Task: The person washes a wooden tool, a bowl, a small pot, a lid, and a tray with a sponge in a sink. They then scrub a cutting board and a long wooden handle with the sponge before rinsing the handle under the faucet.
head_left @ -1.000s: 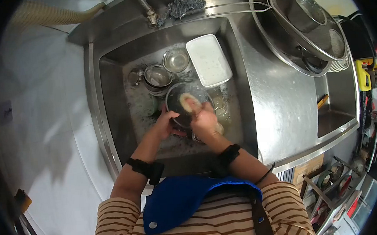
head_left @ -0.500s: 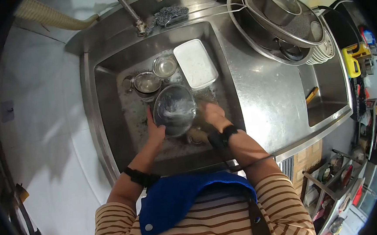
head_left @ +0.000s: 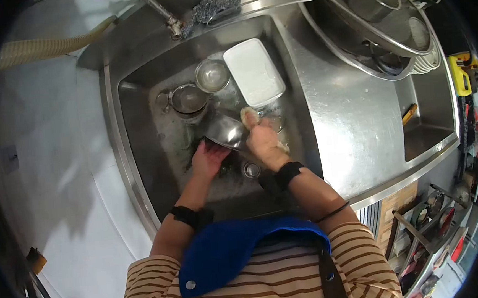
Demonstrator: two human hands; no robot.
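Note:
A shiny metal bowl (head_left: 226, 130) is tipped on its side above the sink floor. My left hand (head_left: 208, 159) grips its near edge, with the fingertips partly hidden under it. At the bowl's right side, my right hand (head_left: 264, 141) is closed around a pale yellowish sponge (head_left: 249, 116), which pokes out past the fingers. Behind the bowl stand a stack of metal bowls (head_left: 188, 99) and another round bowl (head_left: 212, 75) holding liquid. A white rectangular tray (head_left: 255, 73) lies at the back right of the sink. Below my hands sits a small metal cup (head_left: 251, 170).
Sudsy water covers the floor of the steel sink (head_left: 141, 175). A faucet (head_left: 174, 28) and a grey scouring pad (head_left: 216, 9) are at the back rim. Large strainers and bowls (head_left: 348, 47) are piled on the right counter, beside a smaller basin (head_left: 427, 136).
The bowl has turned from facing up to tilted, showing its shiny outer side. My left hand has shifted right under its edge, and my right hand with the sponge has moved slightly left.

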